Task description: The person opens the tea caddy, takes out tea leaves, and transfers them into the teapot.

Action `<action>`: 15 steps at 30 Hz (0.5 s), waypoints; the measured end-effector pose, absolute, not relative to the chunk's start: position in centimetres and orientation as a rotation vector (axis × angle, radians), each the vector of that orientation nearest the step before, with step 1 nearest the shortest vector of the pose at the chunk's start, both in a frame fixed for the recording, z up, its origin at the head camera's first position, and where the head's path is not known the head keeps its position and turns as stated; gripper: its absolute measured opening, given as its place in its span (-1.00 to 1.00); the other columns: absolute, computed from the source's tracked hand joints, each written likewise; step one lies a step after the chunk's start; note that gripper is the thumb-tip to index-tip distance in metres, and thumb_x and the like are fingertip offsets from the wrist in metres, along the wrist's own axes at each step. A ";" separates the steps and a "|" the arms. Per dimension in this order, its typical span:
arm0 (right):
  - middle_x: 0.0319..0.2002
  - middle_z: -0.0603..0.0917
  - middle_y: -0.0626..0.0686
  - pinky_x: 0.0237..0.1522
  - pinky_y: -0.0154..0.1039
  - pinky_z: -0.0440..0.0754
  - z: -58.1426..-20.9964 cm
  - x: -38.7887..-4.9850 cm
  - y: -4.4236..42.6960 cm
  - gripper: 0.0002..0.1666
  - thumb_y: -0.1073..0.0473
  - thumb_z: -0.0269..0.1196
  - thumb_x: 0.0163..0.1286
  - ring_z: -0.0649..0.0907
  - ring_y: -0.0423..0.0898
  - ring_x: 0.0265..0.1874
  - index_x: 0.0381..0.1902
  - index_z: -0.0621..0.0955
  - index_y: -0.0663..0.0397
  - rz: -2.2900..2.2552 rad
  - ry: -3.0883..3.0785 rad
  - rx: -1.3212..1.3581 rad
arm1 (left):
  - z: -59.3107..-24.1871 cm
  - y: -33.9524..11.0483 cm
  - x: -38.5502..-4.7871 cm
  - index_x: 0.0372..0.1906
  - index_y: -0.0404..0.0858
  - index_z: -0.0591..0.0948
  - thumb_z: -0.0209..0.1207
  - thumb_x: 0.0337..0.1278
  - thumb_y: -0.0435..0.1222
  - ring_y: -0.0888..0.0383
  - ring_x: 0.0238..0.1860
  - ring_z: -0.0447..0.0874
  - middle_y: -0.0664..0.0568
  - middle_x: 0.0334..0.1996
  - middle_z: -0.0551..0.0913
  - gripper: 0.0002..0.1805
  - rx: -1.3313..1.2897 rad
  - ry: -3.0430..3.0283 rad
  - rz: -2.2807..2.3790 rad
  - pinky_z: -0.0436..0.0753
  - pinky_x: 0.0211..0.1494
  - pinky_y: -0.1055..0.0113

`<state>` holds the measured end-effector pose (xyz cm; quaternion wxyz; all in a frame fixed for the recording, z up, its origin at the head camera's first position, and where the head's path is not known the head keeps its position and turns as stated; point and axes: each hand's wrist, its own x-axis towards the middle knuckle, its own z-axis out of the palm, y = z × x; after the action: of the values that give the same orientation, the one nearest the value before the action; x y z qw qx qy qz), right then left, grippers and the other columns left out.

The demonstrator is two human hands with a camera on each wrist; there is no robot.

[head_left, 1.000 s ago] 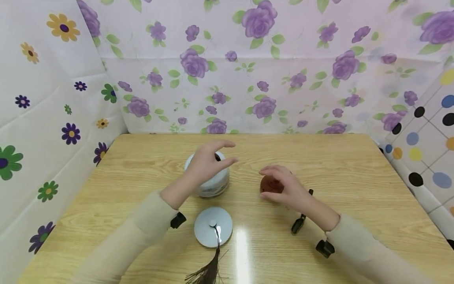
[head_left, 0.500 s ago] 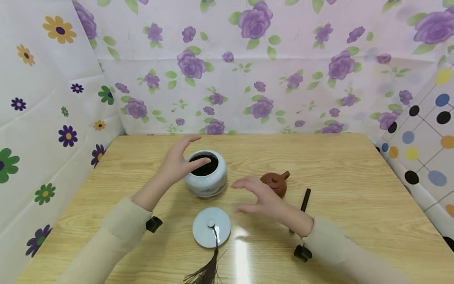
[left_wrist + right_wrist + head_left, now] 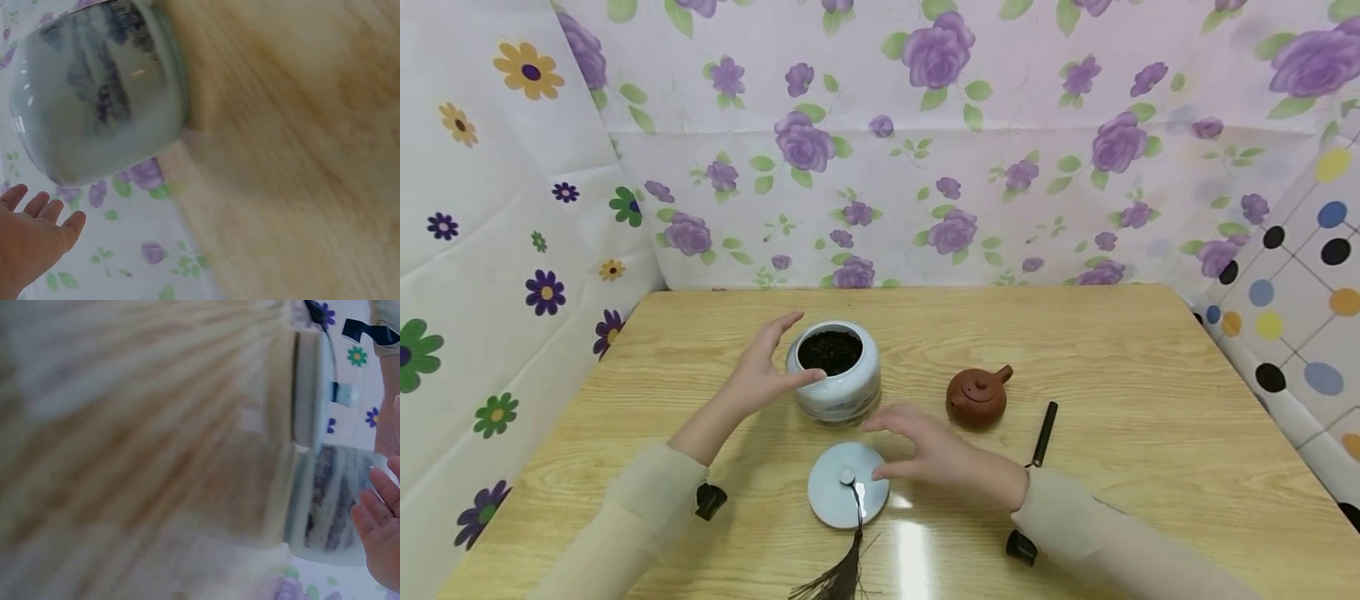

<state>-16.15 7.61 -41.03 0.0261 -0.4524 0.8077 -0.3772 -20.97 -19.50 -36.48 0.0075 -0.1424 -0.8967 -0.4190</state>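
Note:
A white porcelain jar [image 3: 844, 398] with dark loose leaves [image 3: 830, 352] inside stands uncovered left of the table's middle. My left hand [image 3: 758, 377] is at its left side, thumb and fingers spread, the thumb in front of the rim. In the left wrist view that hand [image 3: 37, 237] appears apart from the jar [image 3: 94, 100], which bears a dark painted pattern. The pale round lid [image 3: 835, 500], with a knob and brown tassel [image 3: 842, 575], lies in front of the jar. Over the lid's right edge hovers my right hand [image 3: 928, 454], fingers parted, holding nothing.
A small reddish-brown clay teapot [image 3: 976, 402] sits right of the jar. Beyond my right wrist lies a black-handled tool [image 3: 1045, 433], its near end hidden by the forearm. Flowered cloth [image 3: 880, 208] hangs behind the wooden table [image 3: 1112, 358].
My left hand has drawn back from above the jar to its left side. My right hand has left the teapot, moving left and nearer to the lid.

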 end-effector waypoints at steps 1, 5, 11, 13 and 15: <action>0.09 0.59 0.08 0.22 -0.11 0.50 -41.2 -16.2 7.5 -0.40 0.08 0.41 0.14 0.53 0.00 0.12 0.12 0.54 0.16 -1.154 2.498 -1.407 | -36.8 -19.5 -21.0 0.47 -0.17 0.13 0.42 -0.07 -0.10 -0.18 0.45 0.01 -0.18 0.45 0.09 0.01 -0.459 -2.797 -1.325 0.16 0.42 -0.20; 0.10 0.58 0.10 0.23 -0.16 0.49 -41.7 -16.2 7.2 -0.44 0.08 0.39 0.17 0.53 -0.01 0.12 0.10 0.56 0.18 -1.091 2.477 -1.446 | -38.0 -19.5 -21.2 0.43 -0.29 0.17 0.43 -0.08 -0.22 -0.18 0.43 0.07 -0.23 0.41 0.17 -0.03 -0.515 -2.752 -1.370 0.15 0.43 -0.18; 0.11 0.57 0.11 0.22 -0.23 0.50 -41.9 -16.1 6.5 -0.49 0.09 0.37 0.20 0.53 -0.01 0.13 0.08 0.58 0.17 -1.016 2.424 -1.448 | -39.1 -19.6 -21.3 0.41 -0.36 0.18 0.41 -0.06 -0.32 -0.16 0.40 0.13 -0.26 0.38 0.20 -0.08 -0.534 -2.705 -1.459 0.21 0.41 -0.17; 0.11 0.58 0.10 0.20 -0.25 0.51 -42.0 -16.2 6.3 -0.51 0.09 0.36 0.21 0.53 -0.02 0.13 0.07 0.59 0.15 -1.000 2.427 -1.455 | -39.2 -19.7 -21.3 0.41 -0.38 0.17 0.40 -0.06 -0.36 -0.17 0.41 0.11 -0.26 0.39 0.17 -0.08 -0.540 -2.688 -1.495 0.21 0.41 -0.18; 0.10 0.59 0.09 0.20 -0.27 0.51 -42.2 -16.4 6.1 -0.52 0.08 0.36 0.22 0.53 -0.03 0.12 0.07 0.60 0.13 -0.984 2.432 -1.466 | -39.3 -19.7 -21.3 0.41 -0.39 0.15 0.39 -0.06 -0.38 -0.17 0.42 0.09 -0.26 0.41 0.15 -0.08 -0.546 -2.679 -1.517 0.20 0.41 -0.19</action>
<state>-16.35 6.06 -42.15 0.0680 -0.4866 0.8074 -0.3268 -21.30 -19.74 -39.28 0.0075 -0.1745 -0.8569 -0.4850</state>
